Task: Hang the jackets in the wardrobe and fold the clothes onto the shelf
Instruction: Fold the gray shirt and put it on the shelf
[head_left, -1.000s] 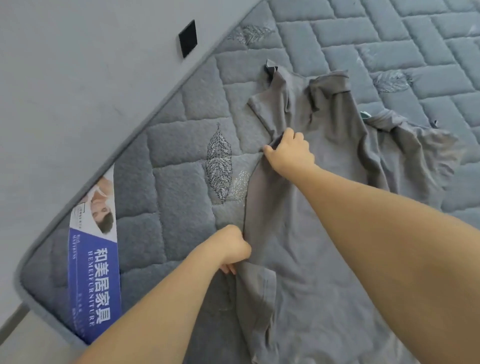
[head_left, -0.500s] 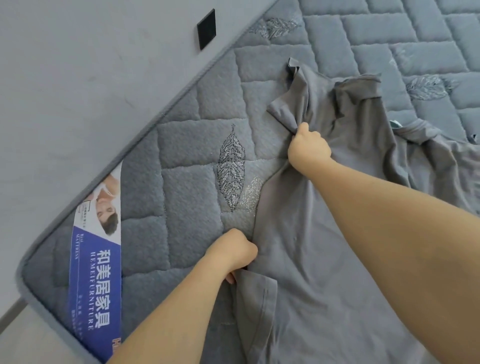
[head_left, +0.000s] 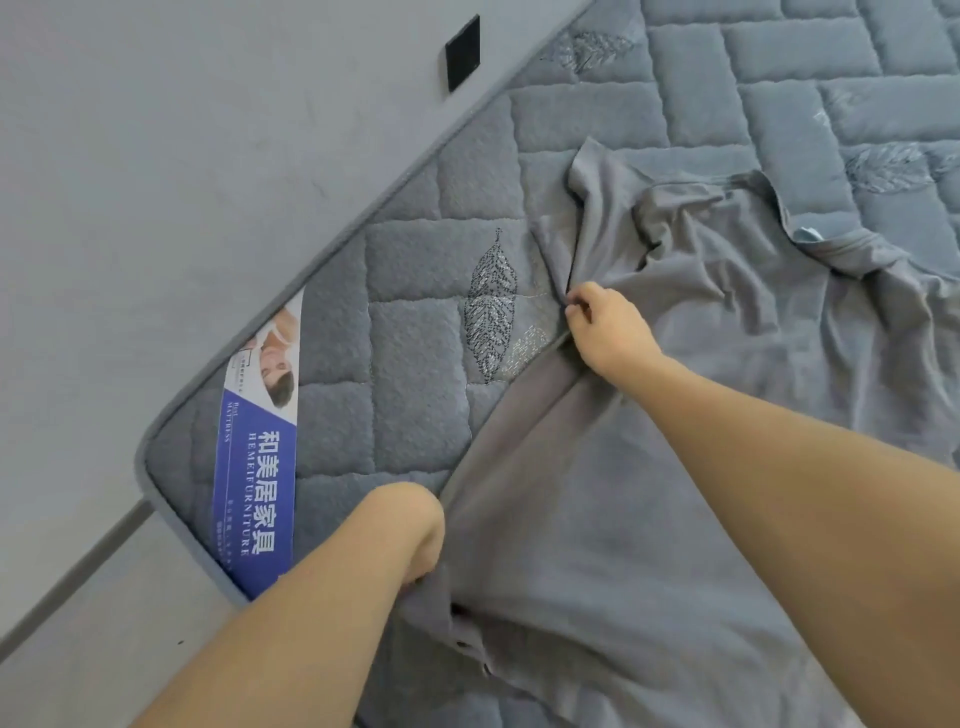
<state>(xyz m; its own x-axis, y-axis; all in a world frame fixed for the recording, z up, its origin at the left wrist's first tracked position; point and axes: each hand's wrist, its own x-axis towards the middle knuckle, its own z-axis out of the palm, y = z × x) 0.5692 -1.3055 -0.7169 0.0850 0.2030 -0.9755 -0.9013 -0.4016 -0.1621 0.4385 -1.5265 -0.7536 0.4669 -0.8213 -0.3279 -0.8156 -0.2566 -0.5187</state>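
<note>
Grey quilted mattress (head_left: 415, 395) bears a blue label (head_left: 254, 467) beside the shirt (head_left: 597, 545).

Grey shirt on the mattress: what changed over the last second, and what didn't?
The camera view shifted, so small moves are hard to judge. The right hand went from a closed fist on the grey shirt edge to a fingertip pinch of the fabric near the sleeve. The left hand kept its grip on the same edge lower down. The shirt stayed spread on the mattress, not yet folded.
</note>
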